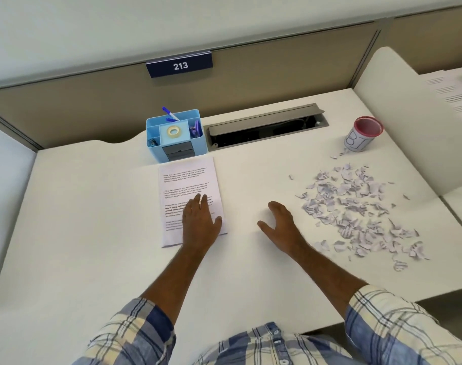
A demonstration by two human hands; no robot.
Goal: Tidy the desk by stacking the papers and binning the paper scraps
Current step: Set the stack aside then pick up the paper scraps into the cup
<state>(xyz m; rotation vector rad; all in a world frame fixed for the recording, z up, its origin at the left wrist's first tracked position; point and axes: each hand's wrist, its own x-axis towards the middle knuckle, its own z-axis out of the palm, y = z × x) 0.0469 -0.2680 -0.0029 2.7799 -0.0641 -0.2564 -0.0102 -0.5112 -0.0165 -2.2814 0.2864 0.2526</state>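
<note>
Your white bench (93,206) fills most of the view, backed by a tan partition (251,83) that carries a blue sign (179,65) reading 213. On the right half of the bench, a wide scatter of torn paper scraps (356,209) lies loose, spreading from near your right hand toward the bench's right edge. The stack of printed papers (189,191) sits at the middle of the bench, squared up and tilted slightly, just in front of a blue organizer (176,135) that holds tape and pens. Right of the organizer, a grey cable tray (266,125) stands with its lid raised. At the far right, past the scraps, a small cup with a red rim (363,134) and handwritten lettering stands upright, with a few scraps lying just beside its base.

Your left hand (199,222) rests flat on the lower part of the papers, its fingers (198,200) straight and released, gripping nothing. Your right hand (280,222) lies between the papers and the scraps, palm down, fingers relaxed and spread, touching neither.
</note>
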